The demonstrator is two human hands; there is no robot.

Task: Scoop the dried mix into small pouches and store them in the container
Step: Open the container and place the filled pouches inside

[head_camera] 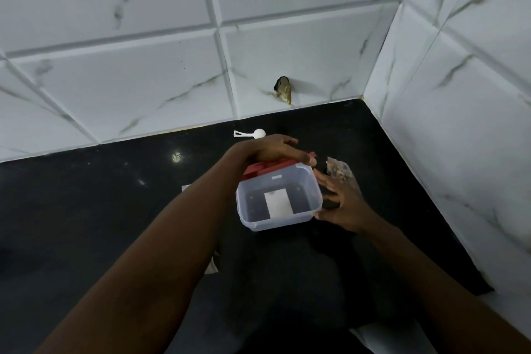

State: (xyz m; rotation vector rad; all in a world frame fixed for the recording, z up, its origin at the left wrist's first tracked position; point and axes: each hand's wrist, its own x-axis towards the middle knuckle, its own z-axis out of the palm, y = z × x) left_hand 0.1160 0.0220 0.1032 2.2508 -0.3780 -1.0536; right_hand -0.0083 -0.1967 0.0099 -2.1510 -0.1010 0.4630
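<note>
- At the black counter (pixel 115 210), in the corner of the tiled walls, a clear container (pixel 275 224) is seen open, with nothing stored in it. Only a white label (pixel 277 204) is made out through its floor.
- The red lid (pixel 258 169) is gripped at the container's far edge by the left hand (pixel 270 149), with fingers curled over its top.
- The right hand (pixel 344 204) is laid against the container's right wall, fingers spread and straight. Nothing is pinched.
- A small filled pouch (pixel 339 171) is seen just beyond the right fingertips, far right of the container. Whether it is touched cannot be told.
- A white scoop (pixel 253 133) is left lying far back near the wall, apart from both hands.
- A brownish lump (pixel 284 90) is noted against the far wall. Whether it is another pouch cannot be told.
- Step judged: storing; the container is opened and steadied, and no pouch is in it yet.
- Next move judged: the lid is to be held clear, and the pouch picked up by the right hand and lowered into the container without spilling.
</note>
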